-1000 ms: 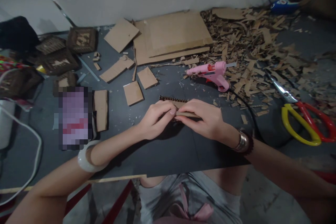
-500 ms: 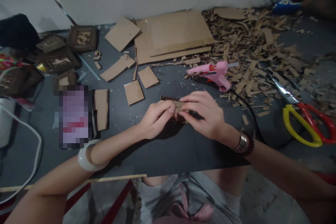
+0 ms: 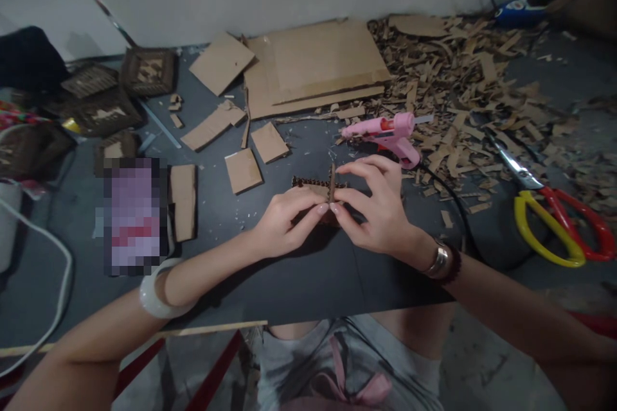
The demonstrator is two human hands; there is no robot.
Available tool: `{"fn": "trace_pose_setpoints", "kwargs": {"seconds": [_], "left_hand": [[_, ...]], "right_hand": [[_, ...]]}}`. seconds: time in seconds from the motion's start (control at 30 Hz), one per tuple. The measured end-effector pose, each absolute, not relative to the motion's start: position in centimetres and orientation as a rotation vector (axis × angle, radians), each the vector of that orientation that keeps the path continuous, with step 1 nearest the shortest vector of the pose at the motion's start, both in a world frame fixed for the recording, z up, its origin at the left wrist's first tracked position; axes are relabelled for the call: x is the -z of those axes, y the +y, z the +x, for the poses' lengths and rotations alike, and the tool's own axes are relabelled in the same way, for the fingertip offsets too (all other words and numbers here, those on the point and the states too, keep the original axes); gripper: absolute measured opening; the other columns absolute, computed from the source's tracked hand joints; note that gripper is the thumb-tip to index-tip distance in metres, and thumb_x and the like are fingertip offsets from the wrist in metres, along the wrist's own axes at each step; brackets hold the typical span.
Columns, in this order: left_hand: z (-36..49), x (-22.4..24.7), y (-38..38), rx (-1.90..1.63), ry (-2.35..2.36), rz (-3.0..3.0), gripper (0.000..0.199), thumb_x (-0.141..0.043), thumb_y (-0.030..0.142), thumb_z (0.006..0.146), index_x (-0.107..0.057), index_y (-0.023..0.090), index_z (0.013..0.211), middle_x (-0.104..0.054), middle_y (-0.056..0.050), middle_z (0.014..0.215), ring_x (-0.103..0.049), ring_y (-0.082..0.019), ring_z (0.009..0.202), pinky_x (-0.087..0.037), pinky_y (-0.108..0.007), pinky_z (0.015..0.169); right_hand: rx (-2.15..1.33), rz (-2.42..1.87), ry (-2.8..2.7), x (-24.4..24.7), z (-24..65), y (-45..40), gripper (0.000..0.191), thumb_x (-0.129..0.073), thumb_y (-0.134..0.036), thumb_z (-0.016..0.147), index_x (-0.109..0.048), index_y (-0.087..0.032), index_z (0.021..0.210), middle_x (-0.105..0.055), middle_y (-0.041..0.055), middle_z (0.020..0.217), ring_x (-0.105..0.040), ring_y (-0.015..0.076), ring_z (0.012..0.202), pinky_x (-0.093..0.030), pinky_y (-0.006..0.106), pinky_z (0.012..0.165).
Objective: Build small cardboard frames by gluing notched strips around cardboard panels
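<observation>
My left hand [image 3: 286, 219] is closed on a small cardboard piece with a ridged, corrugated edge [image 3: 308, 182], close above the dark table. A narrow cardboard strip [image 3: 332, 181] stands upright on it, pinched between the fingers and thumb of my right hand [image 3: 378, 205]. The fingertips of both hands nearly meet at the strip's lower end. Much of the lower piece is hidden by my fingers. Just beyond my right hand lies a pink glue gun [image 3: 385, 135], its nozzle pointing left.
Scissors [image 3: 540, 199] with yellow and red handles lie at the right, below a heap of cardboard scraps [image 3: 448, 90]. Large cardboard sheets [image 3: 328, 61] are at the back. Two small squares, a blurred phone [image 3: 135, 212] and several brown cardboard frames [image 3: 149, 70] sit to the left.
The strip, earlier lying low between my fingers, now stands upright. My right fingers have spread along it and my left fingertips have shifted slightly right. The whole view has moved a little.
</observation>
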State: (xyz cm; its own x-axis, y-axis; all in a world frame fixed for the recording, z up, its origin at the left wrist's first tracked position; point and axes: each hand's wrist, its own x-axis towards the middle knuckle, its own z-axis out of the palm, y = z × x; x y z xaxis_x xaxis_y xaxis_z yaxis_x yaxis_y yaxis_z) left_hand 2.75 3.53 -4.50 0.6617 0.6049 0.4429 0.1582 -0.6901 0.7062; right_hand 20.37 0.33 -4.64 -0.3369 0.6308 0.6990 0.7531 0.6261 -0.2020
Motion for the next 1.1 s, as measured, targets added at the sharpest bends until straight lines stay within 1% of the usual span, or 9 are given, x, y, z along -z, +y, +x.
{"fn": "trace_pose_setpoints", "kwargs": {"seconds": [0.1,0.27,0.37,0.53,0.7,0.9,1.1], "left_hand": [[2.74,4.5,3.5,-0.909,0.571,2.273,0.018,-0.043,0.014,0.09,-0.056,0.015,0.078,-0.063,-0.003,0.067,-0.055,-0.012,0.063,-0.044,-0.024,0.065],[2.71,4.58,3.45,-0.909,0.563,2.306,0.018,-0.043,0.014,0.09,-0.056,0.015,0.078,-0.064,-0.003,0.066,-0.054,-0.012,0.061,-0.043,-0.024,0.064],[2.72,4.58,3.43,-0.907,0.573,2.323,0.018,-0.042,0.015,0.09,-0.055,0.015,0.078,-0.062,-0.003,0.064,-0.053,-0.012,0.059,-0.043,-0.025,0.063],[2.79,4.52,3.41,-0.895,0.579,2.312,0.018,-0.042,0.014,0.09,-0.055,0.014,0.078,-0.063,-0.003,0.065,-0.054,-0.012,0.06,-0.043,-0.025,0.063],[2.78,4.73,3.36,-0.892,0.569,2.346,0.018,-0.043,0.014,0.089,-0.055,0.014,0.077,-0.062,-0.003,0.064,-0.055,-0.013,0.06,-0.044,-0.027,0.063],[2.82,4.87,3.33,-0.875,0.551,2.342,0.018,-0.042,0.014,0.089,-0.055,0.014,0.076,-0.062,-0.003,0.063,-0.056,-0.013,0.059,-0.045,-0.028,0.063],[2.87,4.46,3.27,-0.883,0.544,2.298,0.018,-0.041,0.015,0.089,-0.055,0.015,0.078,-0.063,-0.005,0.067,-0.056,-0.014,0.064,-0.046,-0.028,0.064]], "right_hand": [[0.245,-1.059,-2.113,4.76,20.53,0.41,0.008,-0.051,-0.019,0.08,-0.057,-0.019,0.075,-0.056,0.0105,0.103,-0.043,0.027,0.1,-0.044,0.047,0.081],[0.269,-1.054,-2.163,4.77,20.62,0.42,0.013,-0.046,-0.014,0.081,-0.054,-0.021,0.074,-0.056,0.0087,0.105,-0.043,0.026,0.103,-0.044,0.047,0.082],[0.256,-1.048,-2.167,4.63,20.59,0.44,0.013,-0.045,-0.013,0.081,-0.051,-0.021,0.074,-0.056,0.0096,0.102,-0.043,0.0253,0.101,-0.044,0.046,0.081],[0.313,-1.021,-2.188,4.55,20.52,0.54,0.009,-0.047,-0.017,0.082,-0.05,-0.019,0.074,-0.054,0.0109,0.096,-0.04,0.0254,0.1,-0.044,0.043,0.081],[0.337,-0.991,-2.266,4.47,20.48,0.55,0.013,-0.044,-0.011,0.081,-0.051,-0.019,0.073,-0.053,0.0102,0.095,-0.04,0.0237,0.1,-0.041,0.041,0.081],[0.072,-1.013,-2.228,4.26,20.46,0.5,0.017,-0.041,-0.009,0.082,-0.048,-0.019,0.07,-0.053,0.009,0.091,-0.04,0.0224,0.095,-0.04,0.042,0.079],[-0.22,-1.006,-2.188,4.12,20.55,0.41,0.018,-0.038,-0.009,0.084,-0.043,-0.02,0.071,-0.05,0.007,0.091,-0.04,0.0205,0.094,-0.038,0.042,0.081]]}}
